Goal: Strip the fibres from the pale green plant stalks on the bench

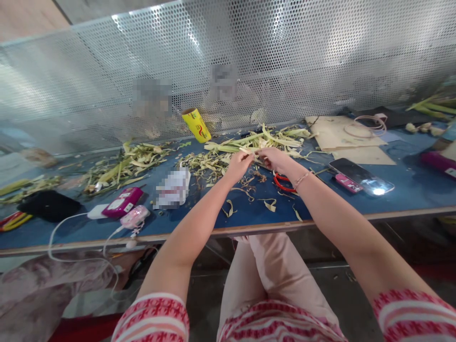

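My left hand (239, 165) and my right hand (273, 159) meet over the blue table, fingertips close together. A pale strip of plant material (245, 150) shows at the left fingertips, pinched there. The right fingers are bent in towards it; what they grip is too small to make out. Behind and beside both hands lies a heap of pale green plant strips (260, 140), some curled. Under my right wrist a red-handled tool (284, 183), perhaps scissors, lies partly hidden by the arm. Loose scraps (270, 205) are scattered nearer the table edge.
A yellow tube (197, 125) leans by the perforated metal screen (292, 61). Another plant heap (123, 166), purple power banks (123, 201) with a white cable, and a black pouch (49, 205) lie left. On the right are a lit phone (359, 175) and brown paper (342, 133).
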A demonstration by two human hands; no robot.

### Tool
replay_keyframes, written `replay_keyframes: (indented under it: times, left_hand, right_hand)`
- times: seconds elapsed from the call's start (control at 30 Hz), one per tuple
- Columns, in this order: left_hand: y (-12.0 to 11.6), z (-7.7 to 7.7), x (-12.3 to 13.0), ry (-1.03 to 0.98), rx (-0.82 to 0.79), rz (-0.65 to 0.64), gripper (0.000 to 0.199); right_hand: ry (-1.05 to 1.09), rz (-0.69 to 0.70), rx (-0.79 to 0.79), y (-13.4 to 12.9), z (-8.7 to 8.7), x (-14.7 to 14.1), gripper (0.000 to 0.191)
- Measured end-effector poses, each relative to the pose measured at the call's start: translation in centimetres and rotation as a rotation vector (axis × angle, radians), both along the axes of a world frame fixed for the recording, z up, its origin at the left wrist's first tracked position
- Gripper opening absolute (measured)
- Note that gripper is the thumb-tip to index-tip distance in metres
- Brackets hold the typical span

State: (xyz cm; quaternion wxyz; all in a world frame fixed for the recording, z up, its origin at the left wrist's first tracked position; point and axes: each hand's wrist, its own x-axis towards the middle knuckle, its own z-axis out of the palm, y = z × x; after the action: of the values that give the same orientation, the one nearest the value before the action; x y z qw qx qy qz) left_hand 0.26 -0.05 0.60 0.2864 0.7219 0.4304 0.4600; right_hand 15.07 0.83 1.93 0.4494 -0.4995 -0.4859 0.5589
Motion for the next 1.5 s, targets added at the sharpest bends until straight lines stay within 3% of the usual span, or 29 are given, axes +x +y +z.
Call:
replay_keyframes:
  times: [0.13, 0.37, 0.63, 0.83, 0.93, 1.17, 1.5]
  left_hand:
    - [-0.1, 0.0, 0.2, -0.012, -0.027, -0.057, 0.027]
    - [-0.3, 0.1, 0.8, -0.23, -0.27, -0.078, 0.022]
    - [-0.2, 0.0, 0.9, -0.283, -0.359, -0.137, 0.021]
    - [0.0, -0.1, 1.1, -0.475, -0.485, -0.127, 0.018]
    - [-0.2, 0.2, 1.1, -0.532, -0.499, -0.112, 0.015]
    - [-0.4, 0.4, 1.0, -0.533, -0.511, -0.094, 0.011]
    - [-0.2, 0.5, 1.0, -0.598, -0.534, -0.075, 0.01]
  right_hand:
    - [0.057, -0.048, -0.021, -0.3, 0.3, -0.3, 0.007]
    - [-0.014, 0.005, 0.287, 0.6, -1.0, -0.4, 0.01]
    - [0.063, -0.031, 0.387, 1.0, -1.1, -0.2, 0.006]
    - [-0.052, -0.053, 0.536, 1.4, -1.0, 0.3, 0.02]
    - [-0.144, -0.054, 0.594, 1.1, -0.7, 0.7, 0.016]
    - [-0.351, -0.012, 0.77, 0.4, -0.2, 0.8, 0.028]
    - [-0.491, 0.056, 0.891, -0.2, -0.1, 0.9, 0.04]
